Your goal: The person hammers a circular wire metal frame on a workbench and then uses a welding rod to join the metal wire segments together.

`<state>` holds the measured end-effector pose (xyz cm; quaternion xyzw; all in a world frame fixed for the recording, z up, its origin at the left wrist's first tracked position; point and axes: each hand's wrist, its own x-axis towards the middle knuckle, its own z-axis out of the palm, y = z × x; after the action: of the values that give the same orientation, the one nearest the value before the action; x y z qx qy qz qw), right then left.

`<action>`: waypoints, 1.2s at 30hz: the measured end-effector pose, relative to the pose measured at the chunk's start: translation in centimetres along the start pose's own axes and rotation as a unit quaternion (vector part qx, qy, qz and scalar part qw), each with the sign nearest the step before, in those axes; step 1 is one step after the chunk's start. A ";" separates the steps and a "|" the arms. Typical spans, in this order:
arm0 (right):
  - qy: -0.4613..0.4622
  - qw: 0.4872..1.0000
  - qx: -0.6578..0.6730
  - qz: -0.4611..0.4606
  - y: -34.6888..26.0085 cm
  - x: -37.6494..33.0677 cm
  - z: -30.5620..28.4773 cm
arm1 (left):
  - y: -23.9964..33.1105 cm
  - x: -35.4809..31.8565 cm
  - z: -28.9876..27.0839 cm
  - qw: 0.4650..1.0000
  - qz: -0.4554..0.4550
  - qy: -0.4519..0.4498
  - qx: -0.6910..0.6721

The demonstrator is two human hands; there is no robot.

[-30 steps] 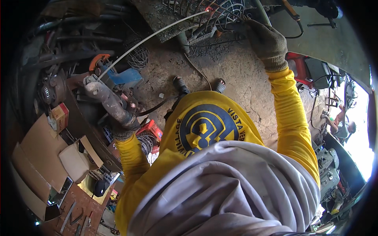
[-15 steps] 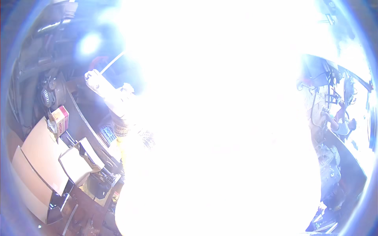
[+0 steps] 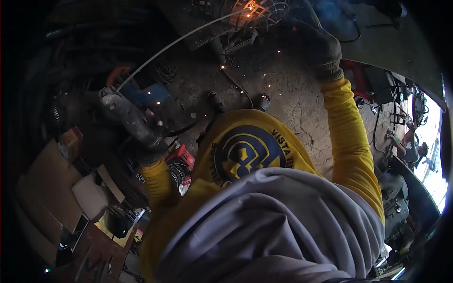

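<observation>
My left hand [image 3: 130,120], in a dirty grey glove, is closed around one end of a long thin metal rod [image 3: 175,43]. The rod curves up and away to a round wire metal frame [image 3: 273,12] at the top, where a spot glows orange and throws sparks. On the right, my gloved right hand [image 3: 324,53] reaches close to that frame. It is closed on a welding handle [image 3: 312,14], a pale stick-like tool mostly lost in shadow and cut off by the upper edge. Its fingers are dark and partly hidden.
Below lies a cracked concrete floor [image 3: 302,118] with scattered sparks. A blue and orange machine [image 3: 146,93], a red crate [image 3: 181,158] and cardboard boxes [image 3: 56,188] stand left. A metal sheet [image 3: 401,47] lies upper right; another person [image 3: 411,150] crouches far right.
The blinding white glare that covered the middle has gone, leaving a small orange glow with sparks and smoke. My left hand and the rod are in nearly the same place.
</observation>
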<state>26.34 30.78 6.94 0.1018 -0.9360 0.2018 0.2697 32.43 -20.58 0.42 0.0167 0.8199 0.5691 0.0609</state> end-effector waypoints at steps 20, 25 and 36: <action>0.030 0.999 0.015 -0.005 1.0 -0.5 0.5 | -0.4 1.3 0.8 1.000 0.011 0.006 -0.008; 0.002 1.000 0.015 0.012 0.4 -0.4 0.0 | -0.6 1.2 1.0 1.000 0.012 0.007 -0.003; 0.013 1.000 -0.003 0.008 0.5 -0.5 0.2 | 1.2 1.8 2.4 1.000 0.022 0.012 -0.011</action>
<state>26.50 31.19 6.32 0.0907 -0.9340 0.2024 0.2800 30.89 -17.75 0.57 0.0269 0.8139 0.5791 0.0388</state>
